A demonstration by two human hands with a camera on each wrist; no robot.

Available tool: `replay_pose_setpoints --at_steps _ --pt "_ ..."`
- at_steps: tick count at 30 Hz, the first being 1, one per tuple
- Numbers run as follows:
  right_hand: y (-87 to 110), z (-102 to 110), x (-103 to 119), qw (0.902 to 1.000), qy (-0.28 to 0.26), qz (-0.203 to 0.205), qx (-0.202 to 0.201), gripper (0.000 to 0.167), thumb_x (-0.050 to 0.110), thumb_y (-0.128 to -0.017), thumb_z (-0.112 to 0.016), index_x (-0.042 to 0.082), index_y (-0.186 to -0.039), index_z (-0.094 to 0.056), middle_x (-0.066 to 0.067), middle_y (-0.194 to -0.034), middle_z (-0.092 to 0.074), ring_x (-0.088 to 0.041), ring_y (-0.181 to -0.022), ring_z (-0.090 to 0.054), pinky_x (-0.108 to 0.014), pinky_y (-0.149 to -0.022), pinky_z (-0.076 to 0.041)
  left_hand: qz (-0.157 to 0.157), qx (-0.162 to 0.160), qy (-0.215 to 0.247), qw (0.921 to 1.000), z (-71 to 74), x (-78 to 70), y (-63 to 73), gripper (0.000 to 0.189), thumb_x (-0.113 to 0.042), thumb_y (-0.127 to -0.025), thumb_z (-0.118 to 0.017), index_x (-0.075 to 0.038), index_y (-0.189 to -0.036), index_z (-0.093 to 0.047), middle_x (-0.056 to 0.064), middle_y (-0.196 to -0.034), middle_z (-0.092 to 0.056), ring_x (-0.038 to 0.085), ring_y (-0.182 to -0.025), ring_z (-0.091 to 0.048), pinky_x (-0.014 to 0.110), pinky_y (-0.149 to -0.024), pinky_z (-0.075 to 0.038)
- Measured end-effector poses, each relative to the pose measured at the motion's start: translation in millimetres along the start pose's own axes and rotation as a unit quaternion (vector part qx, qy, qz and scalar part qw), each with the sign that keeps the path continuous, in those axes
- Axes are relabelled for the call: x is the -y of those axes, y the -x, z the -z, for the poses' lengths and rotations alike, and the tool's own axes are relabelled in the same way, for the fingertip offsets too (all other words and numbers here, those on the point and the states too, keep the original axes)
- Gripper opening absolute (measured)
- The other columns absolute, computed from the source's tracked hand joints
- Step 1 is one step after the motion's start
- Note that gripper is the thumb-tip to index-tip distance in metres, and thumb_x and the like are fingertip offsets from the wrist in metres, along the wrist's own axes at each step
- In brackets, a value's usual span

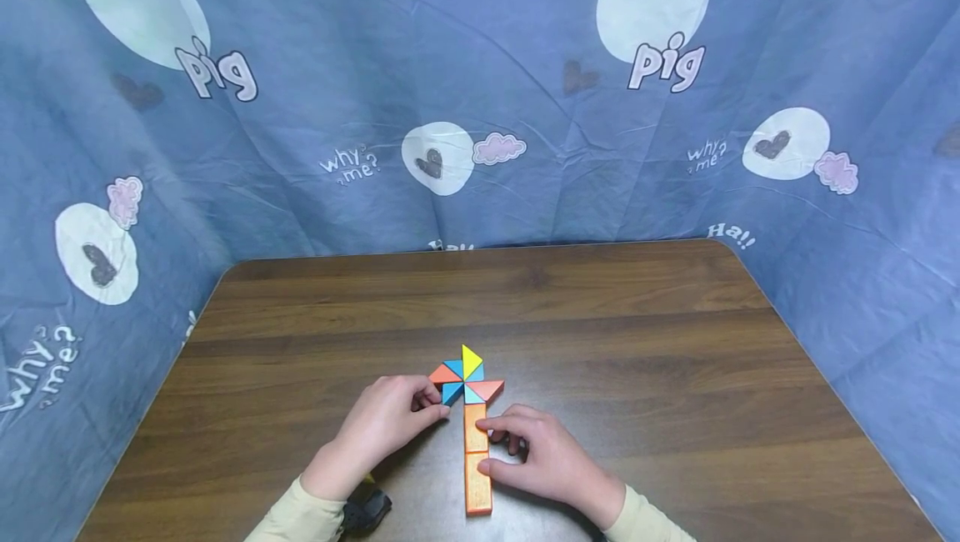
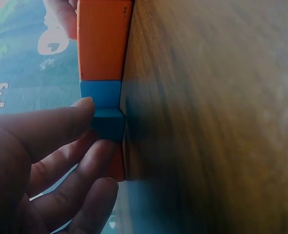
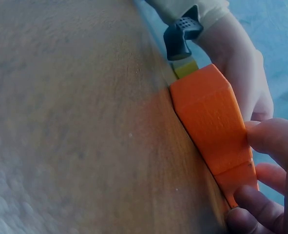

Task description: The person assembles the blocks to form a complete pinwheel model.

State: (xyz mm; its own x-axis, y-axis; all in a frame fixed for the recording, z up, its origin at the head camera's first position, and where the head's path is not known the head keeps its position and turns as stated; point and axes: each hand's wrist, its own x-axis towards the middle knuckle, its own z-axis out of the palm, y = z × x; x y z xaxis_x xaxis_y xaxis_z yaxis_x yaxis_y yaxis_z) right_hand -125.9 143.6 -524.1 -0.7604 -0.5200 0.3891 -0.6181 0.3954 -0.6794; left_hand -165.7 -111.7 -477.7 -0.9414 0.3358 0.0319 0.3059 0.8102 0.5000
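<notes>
Flat on the table lies a pinwheel figure of triangular blocks: a yellow triangle at the top, a red one at left, another red one at right, and several blue ones between. My left hand pinches the lower-left blue triangular block between thumb and fingers. Below the pinwheel, two orange rectangular blocks run end to end, the upper block and the lower block. My right hand touches their right side, index finger at the upper, thumb at the lower.
The brown wooden table reaches back to a blue printed cloth hanging behind and at both sides. A black device is by my left wrist.
</notes>
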Motion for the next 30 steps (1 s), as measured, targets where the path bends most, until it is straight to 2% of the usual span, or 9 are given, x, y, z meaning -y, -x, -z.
replay_pose_setpoints --at_steps 9,16,22,30 --pt "-0.1 -1 1 1.0 -0.001 0.002 -0.001 0.038 0.037 -0.085 -0.078 0.02 -0.119 -0.071 0.01 -0.092 -0.063 0.0 -0.07 -0.054 -0.013 -0.064 -0.044 0.013 0.007 0.011 0.9998 6.3 -0.6 1.9 0.015 -0.038 -0.081 -0.081 -0.031 -0.079 -0.068 -0.023 -0.07 -0.057 0.001 -0.063 -0.051 0.028 -0.061 -0.044" --pt "-0.7 -2 0 0.9998 0.003 0.019 -0.008 0.038 0.035 -0.085 -0.079 0.018 -0.118 -0.071 0.01 -0.092 -0.063 0.001 -0.07 -0.053 -0.013 -0.064 -0.044 0.013 0.006 0.046 0.9989 31.7 4.5 10.4 0.015 -0.038 -0.084 -0.079 -0.029 -0.095 -0.074 -0.022 -0.083 -0.064 -0.001 -0.074 -0.058 0.03 -0.068 -0.049" --pt "-0.3 -2 0 1.0 -0.001 -0.002 -0.001 0.038 0.035 -0.084 -0.08 0.019 -0.117 -0.072 0.01 -0.092 -0.063 0.0 -0.07 -0.054 -0.014 -0.065 -0.044 0.014 -0.01 0.067 0.9976 53.8 21.2 26.7 0.03 -0.045 -0.084 -0.077 -0.028 -0.108 -0.075 -0.017 -0.103 -0.069 0.005 -0.088 -0.062 0.035 -0.076 -0.051" --pt "0.0 -1 1 1.0 -0.002 -0.006 -0.002 0.038 0.033 -0.083 -0.081 0.019 -0.117 -0.072 0.01 -0.091 -0.063 0.0 -0.07 -0.053 -0.014 -0.064 -0.045 0.034 -0.048 0.085 0.9946 68.0 48.5 55.7 0.037 -0.051 -0.084 -0.075 -0.026 -0.112 -0.074 -0.02 -0.108 -0.066 0.011 -0.095 -0.064 0.042 -0.081 -0.051"
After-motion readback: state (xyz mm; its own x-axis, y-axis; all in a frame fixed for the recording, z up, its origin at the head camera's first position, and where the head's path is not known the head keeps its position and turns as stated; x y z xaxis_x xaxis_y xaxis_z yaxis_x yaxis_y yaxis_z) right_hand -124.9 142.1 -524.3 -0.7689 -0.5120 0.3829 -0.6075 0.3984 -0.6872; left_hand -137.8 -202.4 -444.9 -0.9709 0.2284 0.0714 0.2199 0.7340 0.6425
